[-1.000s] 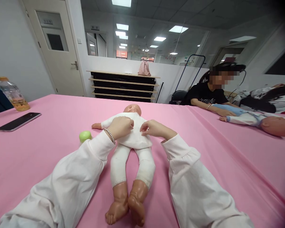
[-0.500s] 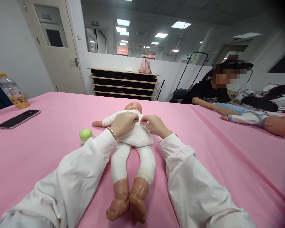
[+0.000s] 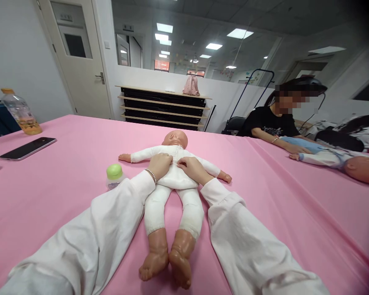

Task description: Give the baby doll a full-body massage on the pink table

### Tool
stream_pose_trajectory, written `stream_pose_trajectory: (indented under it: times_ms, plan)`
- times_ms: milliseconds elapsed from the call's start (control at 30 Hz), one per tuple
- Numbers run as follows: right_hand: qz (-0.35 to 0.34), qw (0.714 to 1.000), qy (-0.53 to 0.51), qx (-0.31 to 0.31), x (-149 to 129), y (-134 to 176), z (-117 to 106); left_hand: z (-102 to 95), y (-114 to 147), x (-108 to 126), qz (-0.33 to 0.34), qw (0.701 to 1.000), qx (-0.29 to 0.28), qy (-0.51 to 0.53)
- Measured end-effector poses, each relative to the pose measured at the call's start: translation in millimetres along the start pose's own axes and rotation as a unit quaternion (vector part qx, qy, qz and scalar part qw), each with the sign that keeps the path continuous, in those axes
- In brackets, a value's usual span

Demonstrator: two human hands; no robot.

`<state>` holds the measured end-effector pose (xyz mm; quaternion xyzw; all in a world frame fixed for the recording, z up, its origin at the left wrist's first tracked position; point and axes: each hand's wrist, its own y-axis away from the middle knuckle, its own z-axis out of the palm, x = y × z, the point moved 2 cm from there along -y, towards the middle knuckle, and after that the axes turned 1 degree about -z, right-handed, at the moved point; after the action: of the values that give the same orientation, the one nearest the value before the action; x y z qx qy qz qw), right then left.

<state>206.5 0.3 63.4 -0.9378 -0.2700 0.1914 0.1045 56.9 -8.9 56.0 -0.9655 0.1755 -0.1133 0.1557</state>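
A baby doll with a white cloth body and tan vinyl head, hands and feet lies on its back, feet towards me. My left hand is curled on the left side of its belly, the fingers bent inward. Opposite it, my right hand rests with thumb and fingertips drawn together against the cloth. The two hands are a little apart, and whatever is between the fingertips is too small to make out. Left of my left wrist stands a small bottle with a green cap.
The pink tablecloth spreads all around. On the left are a phone and a drink bottle. At the right, a person in black leans over another doll. A shelf stands behind the table.
Both my hands have moved down the doll's body, from its upper chest towards the belly. More of its head and its right-hand arm now shows. The view has shifted slightly.
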Motion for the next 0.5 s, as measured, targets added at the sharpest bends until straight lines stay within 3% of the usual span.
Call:
stream_pose_trajectory:
  times_ms: [133,333,500]
  plan:
    - [0.003,0.999,0.033,0.012,0,2,-6,-3.4,0,1,0.005,1.000,0.008,-0.009]
    - [0.003,0.986,0.079,0.150,11,-1,-4,-8.3,2,7,0.049,0.991,0.126,-0.012]
    - [-0.004,0.996,0.012,0.091,24,-5,12,5.9,-2,0,0.032,0.998,0.047,0.015]
